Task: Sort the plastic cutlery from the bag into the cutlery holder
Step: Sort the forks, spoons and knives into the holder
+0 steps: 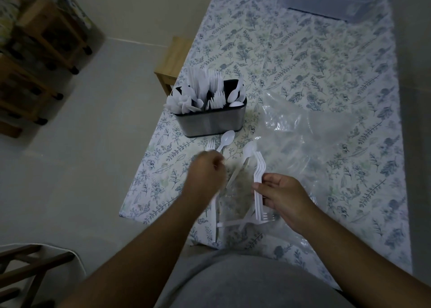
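a stack of white plastic forks (258,181), tines pointing away, is pinched in the right hand (283,197); the blurred left hand (206,170) grips a white spoon (225,139) angled toward the steel cutlery holder (210,118) on the floral-clothed surface (326,74).

Cutlery holder (210,121): stood at table's left edge, crammed, handles bristling upward. Loose spoon (225,139) and fork (210,144) lay just before it. Crumpled bag (303,130) covered cloth to its right. Far tablecloth (291,51) lay open.

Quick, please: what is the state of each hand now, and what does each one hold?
Left hand: fingers curled, holding a white spoon and a fork.
Right hand: gripping a stack of white forks.
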Demonstrator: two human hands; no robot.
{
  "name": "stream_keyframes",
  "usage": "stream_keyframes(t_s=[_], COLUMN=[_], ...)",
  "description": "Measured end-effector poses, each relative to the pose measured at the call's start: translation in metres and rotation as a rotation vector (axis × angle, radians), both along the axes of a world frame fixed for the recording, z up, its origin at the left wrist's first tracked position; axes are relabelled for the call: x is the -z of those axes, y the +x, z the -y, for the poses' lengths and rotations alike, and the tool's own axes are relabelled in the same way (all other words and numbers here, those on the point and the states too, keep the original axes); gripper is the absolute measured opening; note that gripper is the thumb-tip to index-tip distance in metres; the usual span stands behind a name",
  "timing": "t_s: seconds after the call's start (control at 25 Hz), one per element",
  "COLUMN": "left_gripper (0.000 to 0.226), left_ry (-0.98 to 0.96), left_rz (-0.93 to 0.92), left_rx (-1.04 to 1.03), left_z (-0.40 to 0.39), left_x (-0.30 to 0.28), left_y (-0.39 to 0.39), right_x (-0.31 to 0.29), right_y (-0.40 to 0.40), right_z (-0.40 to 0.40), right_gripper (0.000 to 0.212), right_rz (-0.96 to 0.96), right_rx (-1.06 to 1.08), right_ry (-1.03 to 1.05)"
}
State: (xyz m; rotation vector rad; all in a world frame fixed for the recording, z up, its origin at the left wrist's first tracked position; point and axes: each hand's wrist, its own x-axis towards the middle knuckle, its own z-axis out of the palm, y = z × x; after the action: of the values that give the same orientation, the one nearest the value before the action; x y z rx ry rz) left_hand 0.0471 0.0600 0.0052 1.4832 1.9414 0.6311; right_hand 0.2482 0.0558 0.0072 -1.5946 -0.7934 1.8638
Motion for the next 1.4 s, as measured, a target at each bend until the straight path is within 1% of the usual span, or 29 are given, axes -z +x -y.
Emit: stream_keyframes(t_s=[0.04, 0.08, 0.12, 0.2, 0.28, 0.36, 0.4, 0.44, 0.52, 0.6, 0.64, 0.68, 0.76, 0.8, 0.88, 0.96, 1.08, 1.12, 1.16, 1.2, 1.28, 1.32, 1.36, 1.4], left_gripper=[0.016, 0.014, 0.015, 0.025, 0.034, 0.035, 0.032, 0.026, 0.014, 0.010, 0.010, 0.009, 0.009, 0.010, 0.010, 0.011, 0.011, 0.011, 0.012, 0.009, 0.004, 0.008, 0.013, 0.017], left_ry=[-0.039, -0.083, -0.137, -0.225, -0.248, -0.251, -0.234, -0.178, 0.066, 0.288, 0.312, 0.268, 0.088, 0.029, -0.037, -0.080, -0.202, -0.231, -0.229, -0.184, -0.121, -0.142, -0.205, -0.260], left_rz=[-0.007, -0.027, -0.067, -0.131, -0.134, -0.090, -0.058, -0.045, -0.098, -0.147, -0.102, -0.001, 0.242, 0.335, 0.453, 0.568, 0.741, 0.771, 0.733, 0.589, 0.137, -0.026, -0.130, -0.194], left_rx=[-0.183, -0.300, -0.345, -0.320, -0.267, -0.186, -0.158, -0.146, -0.113, -0.049, -0.029, -0.041, -0.111, -0.139, -0.152, -0.155, -0.103, -0.087, -0.062, 0.011, 0.307, 0.453, 0.551, 0.592], left_z=[-0.010, -0.018, -0.026, -0.039, -0.048, -0.051, -0.051, -0.050, -0.045, -0.040, -0.038, -0.034, -0.022, -0.015, -0.003, 0.005, 0.012, 0.015, 0.019, 0.025, 0.038, 0.045, 0.050, 0.053], left_x=[0.003, 0.007, 0.010, 0.016, 0.022, 0.022, 0.021, 0.019, 0.006, -0.011, -0.019, -0.027, -0.035, -0.033, -0.023, -0.015, -0.012, -0.013, -0.010, -0.008, -0.003, 0.001, 0.006, 0.009], left_y=[-0.013, -0.024, -0.032, -0.036, -0.036, -0.031, -0.028, -0.026, -0.022, -0.015, -0.009, 0.001, 0.026, 0.036, 0.050, 0.054, 0.054, 0.054, 0.053, 0.050, 0.046, 0.046, 0.046, 0.047], right_x=[0.000, 0.001, 0.001, 0.000, 0.001, 0.002, 0.001, 0.001, 0.000, -0.003, -0.005, -0.006, -0.012, -0.014, -0.016, -0.014, -0.009, -0.009, -0.008, -0.007, -0.005, -0.003, -0.003, -0.003], right_y=[-0.001, -0.001, -0.001, -0.003, -0.004, -0.004, -0.004, -0.003, -0.001, -0.002, -0.004, -0.005, -0.009, -0.010, -0.008, 0.000, 0.014, 0.018, 0.023, 0.027, 0.035, 0.039, 0.041, 0.043], right_z=[0.001, 0.001, 0.001, 0.002, 0.002, 0.002, 0.002, 0.002, 0.001, -0.003, -0.005, -0.008, -0.012, -0.012, -0.011, -0.009, -0.004, -0.003, -0.001, 0.001, 0.005, 0.006, 0.007, 0.008], right_gripper=[0.019, 0.019, 0.018, 0.016, 0.017, 0.017, 0.017, 0.017, 0.019, 0.020, 0.019, 0.017, 0.015, 0.014, 0.014, 0.014, 0.020, 0.022, 0.022, 0.022, 0.022, 0.022, 0.022, 0.022], right_rz=[-0.002, -0.008, -0.011, -0.007, 0.001, 0.011, 0.013, 0.017, 0.034, 0.056, 0.071, 0.084, 0.081, 0.072, 0.092, 0.122, 0.140, 0.152, 0.172, 0.193, 0.222, 0.226, 0.228, 0.228], right_rx=[0.008, 0.016, 0.020, 0.021, 0.016, 0.007, 0.006, 0.009, 0.030, 0.049, 0.055, 0.060, 0.065, 0.057, 0.011, -0.036, -0.065, -0.070, -0.070, -0.063, -0.043, -0.036, -0.036, -0.043], right_ry=[-0.001, -0.001, -0.001, -0.002, -0.006, -0.006, -0.005, -0.002, 0.013, 0.044, 0.068, 0.096, 0.143, 0.161, 0.184, 0.163, 0.102, 0.101, 0.109, 0.120, 0.131, 0.131, 0.129, 0.130])
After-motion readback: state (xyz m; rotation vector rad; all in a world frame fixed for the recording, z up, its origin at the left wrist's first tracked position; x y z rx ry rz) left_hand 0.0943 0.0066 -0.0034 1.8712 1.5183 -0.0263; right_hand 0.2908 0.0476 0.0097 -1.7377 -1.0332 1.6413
